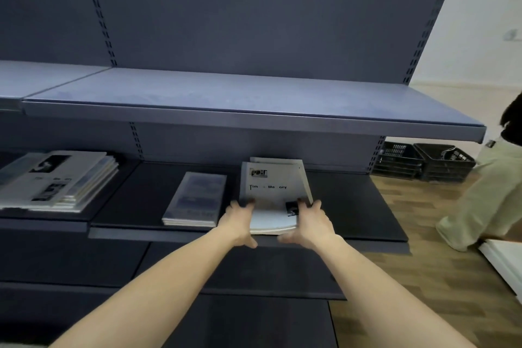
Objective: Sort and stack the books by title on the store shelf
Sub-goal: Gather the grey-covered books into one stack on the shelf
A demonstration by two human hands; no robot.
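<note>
Both hands reach the white book pile (272,192) at the front edge of the dark shelf (353,206). That pile sticks out over the edge, so a bump could tip it off. Left hand (238,224) has spread fingers touching its left side. Right hand (309,224) is spread too, touching its right side. Blue book (195,198) lies just left.

I see a dark lower shelf (353,206) carrying a white book stack (275,192) near centre, a blue-covered stack (195,200) just beside it at nine o'clock, and a taller fanned pile (59,181) (blurred) further toward nine. The grey-blue upper shelf (226,93) sits at twelve o'clock.
</note>
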